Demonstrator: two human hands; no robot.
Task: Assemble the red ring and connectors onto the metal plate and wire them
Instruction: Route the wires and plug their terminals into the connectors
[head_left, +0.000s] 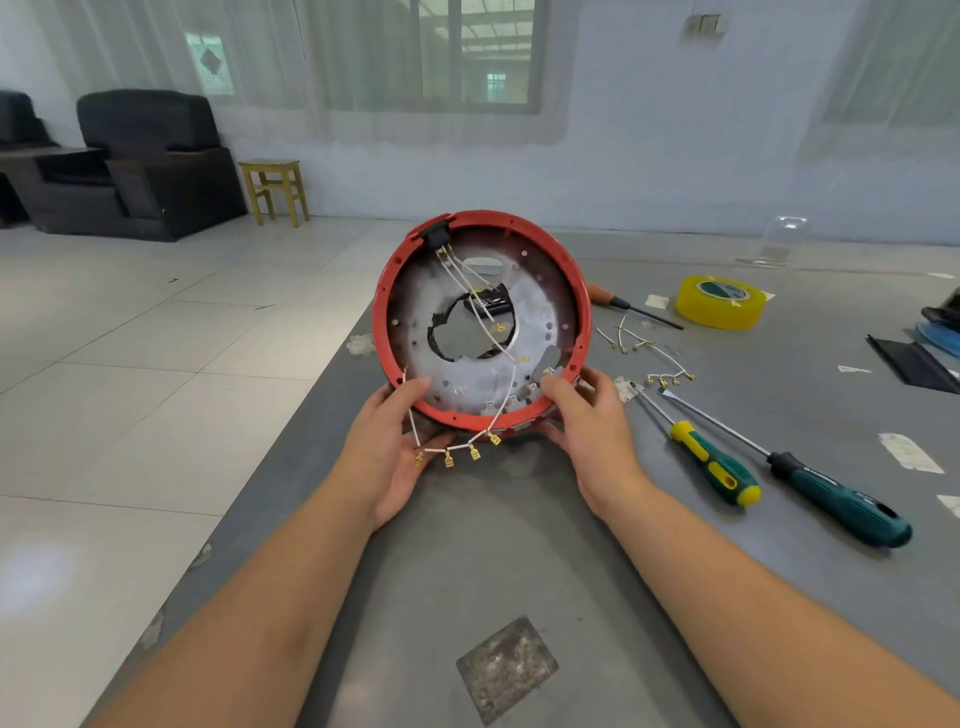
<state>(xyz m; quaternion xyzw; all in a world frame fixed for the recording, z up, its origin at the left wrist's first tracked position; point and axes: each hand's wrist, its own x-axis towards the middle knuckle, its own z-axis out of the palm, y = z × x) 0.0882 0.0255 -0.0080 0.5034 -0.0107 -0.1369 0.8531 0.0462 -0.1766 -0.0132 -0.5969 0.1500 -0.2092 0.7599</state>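
The red ring stands tilted up toward me, with the round metal plate seated inside it. My left hand grips its lower left rim, thumb on the inside. My right hand grips the lower right rim, thumb on the plate. White wires run from a black connector at the top across the plate. A wire chain with brass terminals dangles below the ring over my left palm.
On the grey table to the right lie two green-handled screwdrivers, an orange-handled one, loose wire harnesses, a yellow tape roll and dark items at the far right edge. The table's left edge drops to tiled floor.
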